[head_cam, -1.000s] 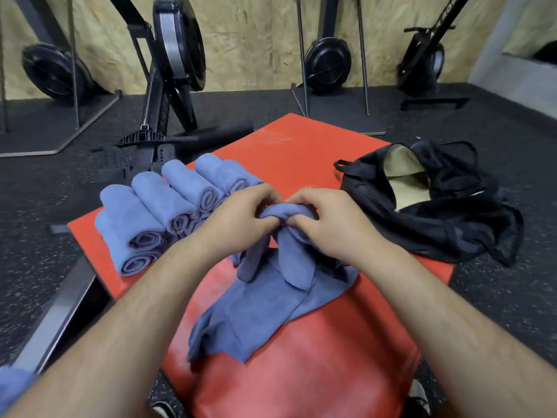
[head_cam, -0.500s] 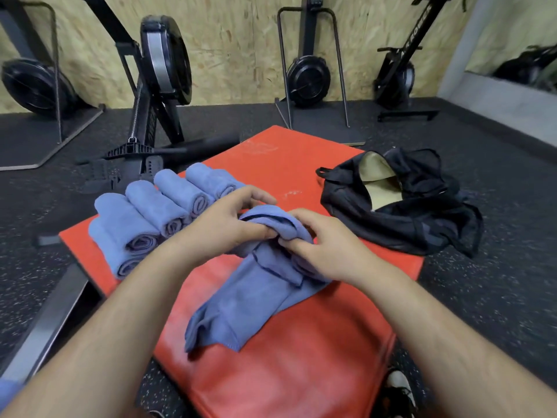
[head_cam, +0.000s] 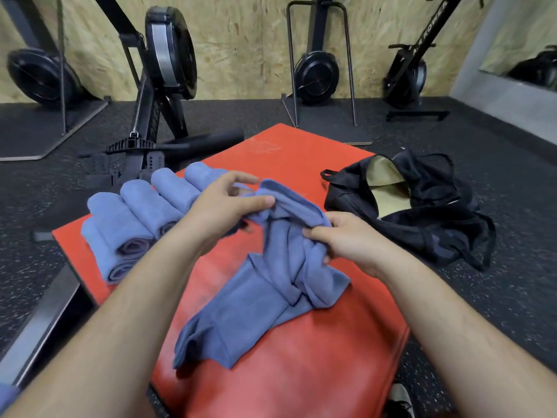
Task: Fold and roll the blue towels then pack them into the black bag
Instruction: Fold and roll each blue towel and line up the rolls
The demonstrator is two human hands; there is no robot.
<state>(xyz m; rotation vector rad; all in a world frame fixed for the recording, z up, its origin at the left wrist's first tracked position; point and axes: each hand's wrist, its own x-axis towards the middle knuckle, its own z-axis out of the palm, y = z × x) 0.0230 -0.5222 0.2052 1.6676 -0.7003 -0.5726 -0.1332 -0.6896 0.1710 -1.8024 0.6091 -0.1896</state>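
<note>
Both hands are closed on one loose blue towel [head_cam: 256,303]. The left hand [head_cam: 223,206] pinches its raised upper edge between thumb and fingers, and the right hand [head_cam: 340,239] curls round a bunched fold just beside it. The rest of the cloth hangs twisted from the hands and trails toward the viewer across the red counter [head_cam: 301,372]. The rolled towels [head_cam: 135,221] lie stacked side by side at the counter's left edge, close under the left forearm. The black bag [head_cam: 422,212] sits at the right edge with its mouth open on a tan lining; whether it rests on the counter or on the floor [head_cam: 497,297] cannot be told. Probable faults: the twist may be folded in and give an uneven, loose roll; a sweep of the left arm may push the rolled stack over the nearby edge; and the trailing corner, lying near the front left edge, may slide off. Bare surface remains beyond the hands and in front of the cloth, enough to spread it flat. A rowing machine [head_cam: 162,70] stands well apart.
</note>
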